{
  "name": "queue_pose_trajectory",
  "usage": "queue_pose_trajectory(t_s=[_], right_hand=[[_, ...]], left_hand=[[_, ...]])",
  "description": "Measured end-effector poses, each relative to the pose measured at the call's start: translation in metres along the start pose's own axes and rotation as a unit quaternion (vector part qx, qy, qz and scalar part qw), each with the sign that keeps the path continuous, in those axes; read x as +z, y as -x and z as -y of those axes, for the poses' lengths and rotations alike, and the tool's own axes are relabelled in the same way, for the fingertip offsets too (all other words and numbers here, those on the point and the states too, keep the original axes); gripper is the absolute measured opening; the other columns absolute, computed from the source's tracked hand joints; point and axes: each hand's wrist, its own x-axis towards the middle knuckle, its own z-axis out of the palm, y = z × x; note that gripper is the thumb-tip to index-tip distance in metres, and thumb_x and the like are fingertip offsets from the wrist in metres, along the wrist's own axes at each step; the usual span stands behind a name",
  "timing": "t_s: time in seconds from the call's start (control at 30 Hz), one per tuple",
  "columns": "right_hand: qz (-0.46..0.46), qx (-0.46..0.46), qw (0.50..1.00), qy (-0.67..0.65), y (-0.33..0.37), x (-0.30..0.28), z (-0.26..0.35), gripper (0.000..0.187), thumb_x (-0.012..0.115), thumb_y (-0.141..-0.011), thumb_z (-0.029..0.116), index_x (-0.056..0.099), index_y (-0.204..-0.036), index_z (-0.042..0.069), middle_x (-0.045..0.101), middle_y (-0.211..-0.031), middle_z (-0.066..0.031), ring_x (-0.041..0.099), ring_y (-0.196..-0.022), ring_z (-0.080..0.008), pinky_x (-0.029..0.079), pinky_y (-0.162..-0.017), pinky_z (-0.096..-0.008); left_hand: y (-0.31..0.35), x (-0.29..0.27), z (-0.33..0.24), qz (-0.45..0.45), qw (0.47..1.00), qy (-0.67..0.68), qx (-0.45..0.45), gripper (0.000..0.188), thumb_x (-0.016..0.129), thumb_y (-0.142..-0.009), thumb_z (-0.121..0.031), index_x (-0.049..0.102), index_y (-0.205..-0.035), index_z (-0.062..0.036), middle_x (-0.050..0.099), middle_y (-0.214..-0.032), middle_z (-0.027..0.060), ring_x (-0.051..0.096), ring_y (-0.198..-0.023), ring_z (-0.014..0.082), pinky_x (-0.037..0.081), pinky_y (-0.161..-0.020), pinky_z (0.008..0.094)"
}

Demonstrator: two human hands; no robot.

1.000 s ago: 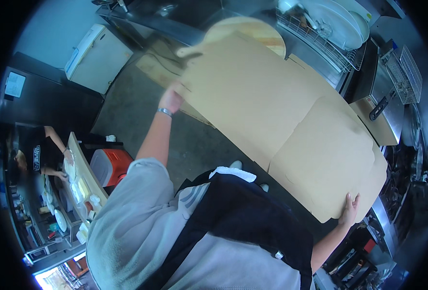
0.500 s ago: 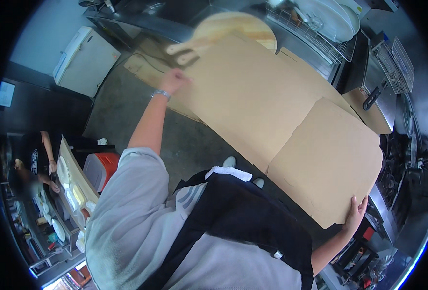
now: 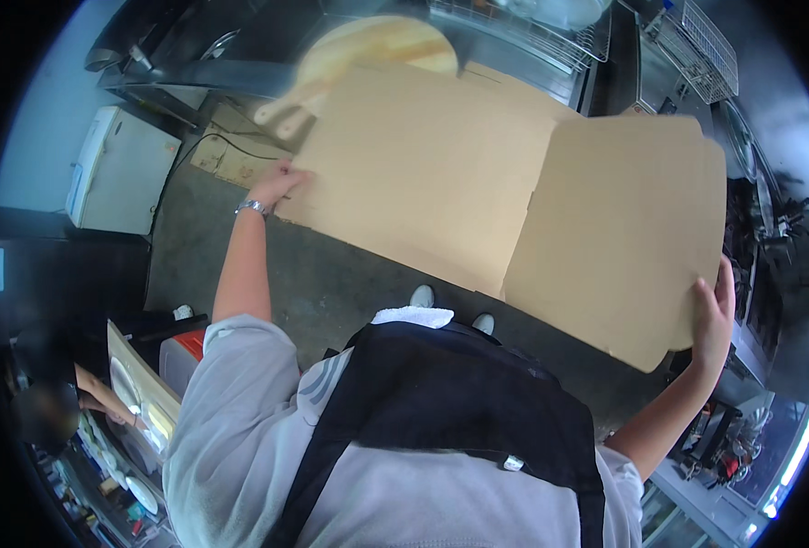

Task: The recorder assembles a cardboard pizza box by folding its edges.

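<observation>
A large brown cardboard pizza box [image 3: 414, 173] is unfolded in front of me, its two broad panels joined at a crease right of the middle. My left hand [image 3: 277, 184], with a metal-banded watch or bracelet at the wrist, is closed on the box's left edge. At the outer edge of the right panel, my right hand [image 3: 714, 315] grips with the thumb on the near face; its other fingers are partly hidden. Round wooden boards with handles [image 3: 377, 47] lie just beyond the box, partly covered by it.
A wire dish rack [image 3: 523, 41] with white plates stands at the far right, near a wire basket [image 3: 697, 50]. A white cabinet [image 3: 126, 173] is at the left. Flattened cardboard [image 3: 231, 151] lies on the floor. Another person's arm [image 3: 103, 393] reaches over a counter at lower left.
The box has swung, its right side rising away from me and its left end coming nearer. My left hand has moved left and slightly down; my right hand has moved up and right with its edge.
</observation>
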Motion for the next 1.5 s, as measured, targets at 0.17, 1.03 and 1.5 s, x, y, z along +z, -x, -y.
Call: queue_pose_trajectory(t_s=[0.17,1.03,1.5], right_hand=[[0.039,0.004,0.999,0.009,-0.033,0.031,0.057,0.056,0.05,-0.088,0.008,0.041,-0.143,-0.001,0.055,-0.131,-0.0122,0.051,-0.122,-0.0191,0.035,-0.105,-0.0297],[-0.099,0.019,0.995,-0.025,-0.078,0.034,0.049,0.058,0.052,-0.085,0.001,0.045,-0.142,-0.003,0.057,-0.13,-0.014,0.056,-0.116,-0.0218,0.042,-0.1,-0.0301],[-0.103,0.006,0.994,-0.038,-0.083,-0.035,-0.009,0.054,0.064,-0.089,0.001,0.044,-0.139,-0.004,0.06,-0.124,-0.0139,0.059,-0.112,-0.0196,0.045,-0.098,-0.0292]], left_hand=[[0.027,0.02,-0.014,0.002,0.992,0.126,0.021,0.055,0.077,-0.083,-0.032,0.056,-0.123,-0.0001,0.068,-0.112,0.0098,0.067,-0.094,0.0148,0.054,-0.081,0.0292],[0.069,0.113,-0.006,-0.098,0.975,0.182,0.079,0.059,0.075,-0.087,-0.027,0.05,-0.129,0.0051,0.066,-0.114,0.0155,0.065,-0.102,0.0184,0.052,-0.085,0.0315],[0.091,0.227,-0.148,-0.02,0.873,-0.091,0.479,0.064,0.069,-0.085,-0.027,0.045,-0.14,-0.0055,0.042,-0.146,0.0204,0.038,-0.136,0.0387,0.032,-0.112,0.0487]])
